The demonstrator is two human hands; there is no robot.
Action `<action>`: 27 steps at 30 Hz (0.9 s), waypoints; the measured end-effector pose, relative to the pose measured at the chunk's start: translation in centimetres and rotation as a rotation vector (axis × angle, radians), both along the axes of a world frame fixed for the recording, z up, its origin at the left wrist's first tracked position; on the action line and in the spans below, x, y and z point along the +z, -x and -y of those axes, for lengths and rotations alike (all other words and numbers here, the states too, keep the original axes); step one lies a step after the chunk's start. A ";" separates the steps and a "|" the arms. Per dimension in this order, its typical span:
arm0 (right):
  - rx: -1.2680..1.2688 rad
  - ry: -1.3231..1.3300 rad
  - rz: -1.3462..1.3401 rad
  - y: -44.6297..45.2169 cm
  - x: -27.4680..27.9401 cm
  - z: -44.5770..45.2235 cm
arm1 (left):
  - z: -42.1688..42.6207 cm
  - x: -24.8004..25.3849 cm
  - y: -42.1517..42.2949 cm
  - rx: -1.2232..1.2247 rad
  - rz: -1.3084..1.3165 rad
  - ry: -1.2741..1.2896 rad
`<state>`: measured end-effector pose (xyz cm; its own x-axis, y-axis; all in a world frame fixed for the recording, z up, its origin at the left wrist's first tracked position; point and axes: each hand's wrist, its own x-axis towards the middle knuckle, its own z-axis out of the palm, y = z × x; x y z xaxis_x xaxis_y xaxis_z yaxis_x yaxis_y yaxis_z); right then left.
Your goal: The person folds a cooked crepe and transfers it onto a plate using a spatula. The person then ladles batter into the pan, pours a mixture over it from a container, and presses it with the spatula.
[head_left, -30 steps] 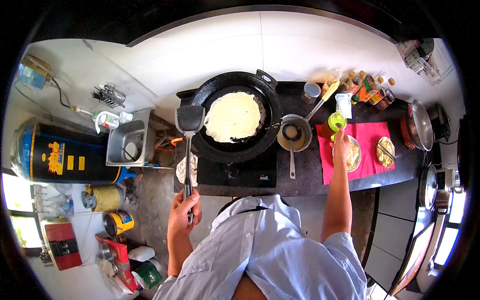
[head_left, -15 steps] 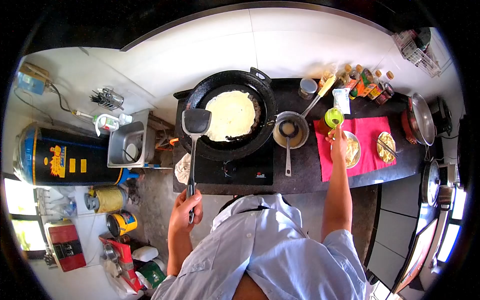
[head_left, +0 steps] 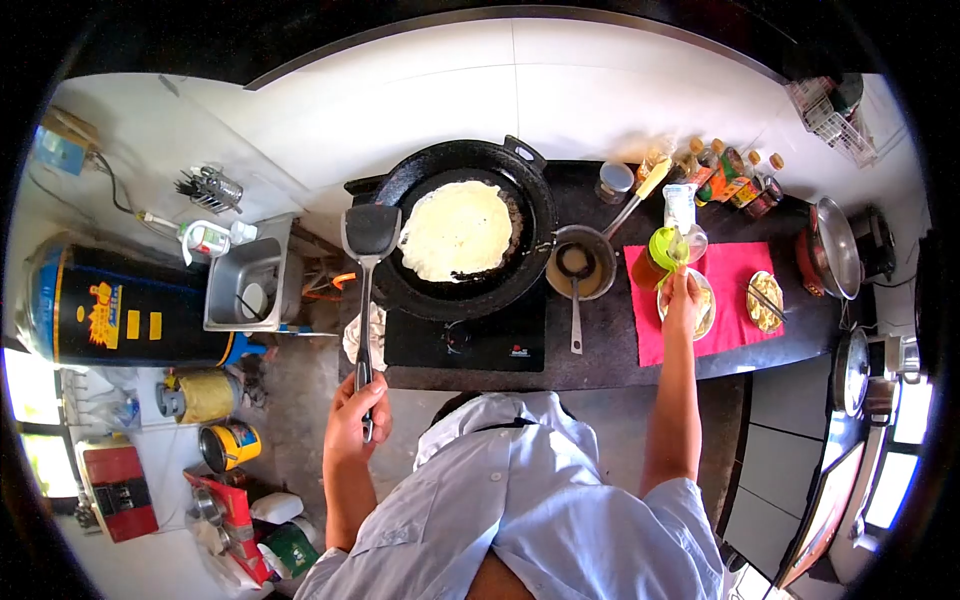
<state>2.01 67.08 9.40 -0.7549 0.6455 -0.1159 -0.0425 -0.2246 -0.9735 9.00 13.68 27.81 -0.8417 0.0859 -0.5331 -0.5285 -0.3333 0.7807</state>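
My left hand (head_left: 355,410) is closed around the handle of a black spatula (head_left: 371,232), its blade raised at the left rim of a large black frying pan (head_left: 385,265). A thin, pale pancake (head_left: 455,232) lies flat in the pan. On the right, my right hand (head_left: 682,290) pinches a small green-handled utensil (head_left: 681,250); a clear rounded part shows at its far end. Beside it stands a jar (head_left: 645,270) with a green top. Below that hand, partly hidden by it, is a bowl of pale food (head_left: 706,312).
A ladle (head_left: 576,315) rests in a saucepan of batter-like liquid (head_left: 597,278). A second bowl with chopsticks (head_left: 764,300) stands on the red cloth (head_left: 735,260). Sauce bottles (head_left: 745,185) line the wall; a sink (head_left: 232,290) is at left.
My right hand has moved slightly, and the green-handled utensil now shows apart from the jar's top, its clear end tilted right. My left hand and the spatula have shifted left.
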 end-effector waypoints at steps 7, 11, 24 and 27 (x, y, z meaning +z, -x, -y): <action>-0.031 -0.049 -0.061 -3.1 11.2 5.2 | 2.4 -1.3 3.2 -0.120 -0.050 -0.085; 0.100 -0.161 -0.083 -4.4 15.8 7.5 | 4.0 -2.1 5.2 -0.175 -0.060 -0.144; 0.217 -0.085 -0.083 -5.2 23.1 20.0 | 9.1 -5.3 10.7 -0.352 -0.062 -0.123; 0.221 -0.079 -0.048 -6.3 23.3 22.5 | 9.8 -5.7 11.6 -0.386 -0.038 -0.139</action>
